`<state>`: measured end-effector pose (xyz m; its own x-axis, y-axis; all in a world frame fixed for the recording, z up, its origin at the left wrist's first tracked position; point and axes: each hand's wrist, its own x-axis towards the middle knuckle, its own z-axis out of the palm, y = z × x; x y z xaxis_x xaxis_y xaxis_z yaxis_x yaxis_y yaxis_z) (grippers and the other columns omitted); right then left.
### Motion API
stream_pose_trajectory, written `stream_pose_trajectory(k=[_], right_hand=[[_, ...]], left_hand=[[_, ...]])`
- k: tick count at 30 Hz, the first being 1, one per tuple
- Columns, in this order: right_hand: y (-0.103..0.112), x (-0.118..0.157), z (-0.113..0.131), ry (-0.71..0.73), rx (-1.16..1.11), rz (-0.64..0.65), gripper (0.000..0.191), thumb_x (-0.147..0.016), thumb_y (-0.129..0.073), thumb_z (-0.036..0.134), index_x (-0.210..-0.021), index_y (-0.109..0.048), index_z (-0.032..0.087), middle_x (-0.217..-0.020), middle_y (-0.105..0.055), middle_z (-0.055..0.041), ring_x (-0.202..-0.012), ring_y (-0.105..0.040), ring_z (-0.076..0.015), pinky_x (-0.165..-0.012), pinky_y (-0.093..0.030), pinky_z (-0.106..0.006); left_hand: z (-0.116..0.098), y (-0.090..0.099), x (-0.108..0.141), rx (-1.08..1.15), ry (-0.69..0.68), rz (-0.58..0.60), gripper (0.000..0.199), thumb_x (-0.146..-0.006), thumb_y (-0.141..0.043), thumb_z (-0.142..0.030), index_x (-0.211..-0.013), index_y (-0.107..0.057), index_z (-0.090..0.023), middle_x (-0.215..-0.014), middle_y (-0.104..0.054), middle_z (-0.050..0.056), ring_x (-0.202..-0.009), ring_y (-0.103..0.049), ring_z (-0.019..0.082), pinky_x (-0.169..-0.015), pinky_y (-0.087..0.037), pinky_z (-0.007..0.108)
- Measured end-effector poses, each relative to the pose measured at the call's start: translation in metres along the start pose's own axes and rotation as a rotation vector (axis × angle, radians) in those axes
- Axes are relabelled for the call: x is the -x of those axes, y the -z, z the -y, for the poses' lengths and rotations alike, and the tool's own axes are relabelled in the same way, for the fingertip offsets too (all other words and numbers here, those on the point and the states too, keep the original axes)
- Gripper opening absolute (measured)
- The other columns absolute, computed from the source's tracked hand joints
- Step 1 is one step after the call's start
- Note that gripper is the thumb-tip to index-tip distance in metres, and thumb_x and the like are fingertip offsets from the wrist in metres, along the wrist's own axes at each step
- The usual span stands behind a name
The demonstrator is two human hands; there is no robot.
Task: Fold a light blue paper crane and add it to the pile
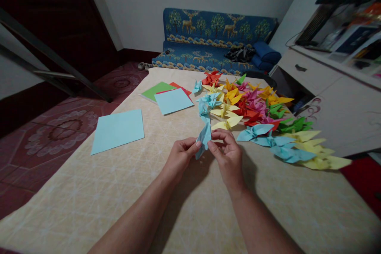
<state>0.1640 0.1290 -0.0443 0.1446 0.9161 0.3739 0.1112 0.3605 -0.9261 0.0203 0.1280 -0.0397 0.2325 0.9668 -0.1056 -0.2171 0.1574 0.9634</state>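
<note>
A folded light-blue paper piece (204, 139) is held upright above the table between both hands. My left hand (183, 152) pinches its left edge with thumb and fingers. On the other side, my right hand (226, 152) grips its right edge, thumb in front and fingers behind. Just beyond it lie light-blue folded cranes (204, 109) and a yellow crane (228, 123). A large group of cranes in red, orange, pink, green, yellow and blue, such as a pink one (256, 105), spreads to the right.
The cloth-covered table (119, 190) bears a flat blue sheet (118, 131) at left. Farther back, another blue sheet (173, 101) overlaps red and green sheets (159, 89). Behind the table is a blue patterned sofa (202, 27); a white cabinet (342, 103) stands at right.
</note>
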Motion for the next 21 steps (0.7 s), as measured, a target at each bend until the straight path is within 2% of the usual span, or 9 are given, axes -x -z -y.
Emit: stream_pose_trajectory(k=[4,9,12,17,21], right_hand=[[0.0004,-0.0009,-0.0046,-0.023,-0.004,0.022,0.015,-0.078,-0.068,0.027,-0.09,-0.062,0.021,-0.103,-0.061,-0.006,-0.095,-0.059,-0.0206,-0.074,-0.05,-0.031],[0.001,-0.0015,-0.0046,-0.031,-0.005,0.038,0.02,-0.075,-0.07,0.025,-0.093,-0.062,0.021,-0.105,-0.061,-0.0053,-0.095,-0.06,-0.0203,-0.076,-0.049,-0.031],[0.0013,-0.0021,-0.0044,-0.079,-0.076,0.057,0.019,-0.077,-0.07,0.025,-0.094,-0.063,0.022,-0.098,-0.063,-0.0035,-0.091,-0.06,-0.019,-0.076,-0.049,-0.03],[0.0016,-0.0028,-0.0038,-0.17,-0.208,0.04,0.013,-0.078,-0.07,0.027,-0.087,-0.066,0.021,-0.091,-0.063,-0.0014,-0.078,-0.061,-0.015,-0.066,-0.049,-0.025],[0.0001,-0.0011,-0.0053,-0.2,-0.269,0.01,0.014,-0.075,-0.073,0.025,-0.087,-0.067,0.021,-0.082,-0.064,0.0004,-0.07,-0.059,-0.0131,-0.061,-0.048,-0.023]], left_hand=[[-0.0005,-0.0008,-0.0009,-0.076,-0.055,0.034,0.031,-0.082,-0.062,-0.04,-0.073,-0.069,-0.011,-0.069,-0.053,0.003,-0.064,-0.042,0.012,-0.058,-0.029,0.023],[0.0022,-0.0005,-0.0017,-0.224,-0.134,0.074,0.033,-0.085,-0.059,-0.038,-0.065,-0.064,-0.012,-0.065,-0.049,0.001,-0.066,-0.043,0.013,-0.062,-0.031,0.024],[0.0028,-0.0009,-0.0007,-0.295,-0.164,0.072,0.032,-0.085,-0.06,-0.038,-0.066,-0.064,-0.012,-0.064,-0.05,0.0,-0.065,-0.043,0.013,-0.061,-0.031,0.024],[-0.0024,-0.0043,0.0021,-0.208,-0.098,0.107,0.04,-0.085,-0.057,-0.045,-0.063,-0.064,-0.012,-0.059,-0.054,0.002,-0.057,-0.044,0.012,-0.055,-0.032,0.024],[-0.0022,-0.0049,0.0024,-0.1,-0.055,0.058,0.048,-0.087,-0.052,-0.05,-0.061,-0.065,-0.012,-0.058,-0.057,0.004,-0.056,-0.047,0.012,-0.057,-0.036,0.024]])
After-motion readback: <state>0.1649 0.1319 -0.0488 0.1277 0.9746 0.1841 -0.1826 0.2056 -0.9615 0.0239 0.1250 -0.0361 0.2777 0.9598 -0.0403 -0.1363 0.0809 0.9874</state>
